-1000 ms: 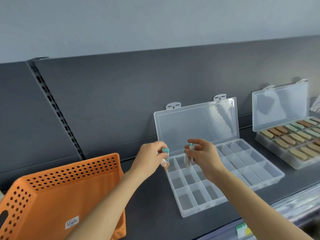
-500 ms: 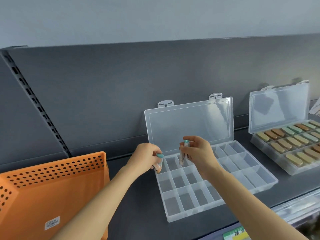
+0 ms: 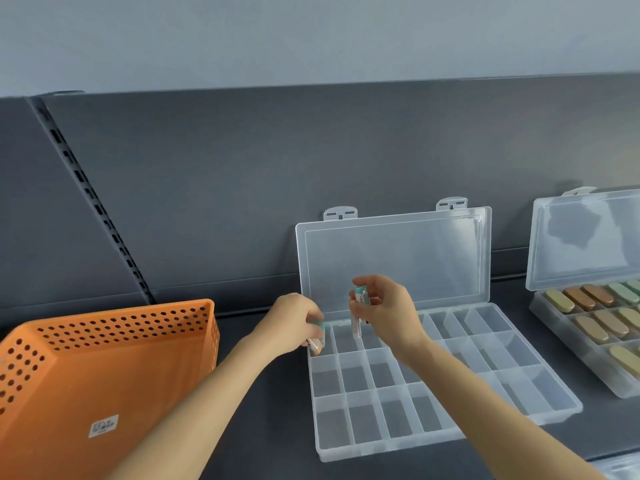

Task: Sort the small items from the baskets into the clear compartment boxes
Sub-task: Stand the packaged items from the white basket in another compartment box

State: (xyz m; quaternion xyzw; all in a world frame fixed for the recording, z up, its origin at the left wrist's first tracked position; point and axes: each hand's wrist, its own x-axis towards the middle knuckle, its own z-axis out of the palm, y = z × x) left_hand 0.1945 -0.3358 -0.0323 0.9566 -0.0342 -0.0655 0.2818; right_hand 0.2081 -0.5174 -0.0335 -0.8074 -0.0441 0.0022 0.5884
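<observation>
Fingers (image 3: 313, 318) of the left hand (image 3: 291, 323) are clamped on a small tube (image 3: 317, 341) with a teal cap, tilted, its lower end at the far-left corner compartment of the open box (image 3: 433, 441); whether it touches the compartment floor cannot be told. Fingers (image 3: 367, 280) of the right hand (image 3: 388, 313) pinch a second tube (image 3: 358, 315), teal cap up, nearly upright, its lower end over the back row, near the second compartment from the left. Every visible compartment of the box holds nothing. Box lid (image 3: 394, 258) stands raised against the dark back panel (image 3: 242, 185). Left of the box, on the same shelf (image 3: 263, 445), an orange perforated basket (image 3: 104, 375) sits tilted. Right of the box, a second box (image 3: 588, 344) with raised lid holds rows of tan, brown and green oblong pieces.
</observation>
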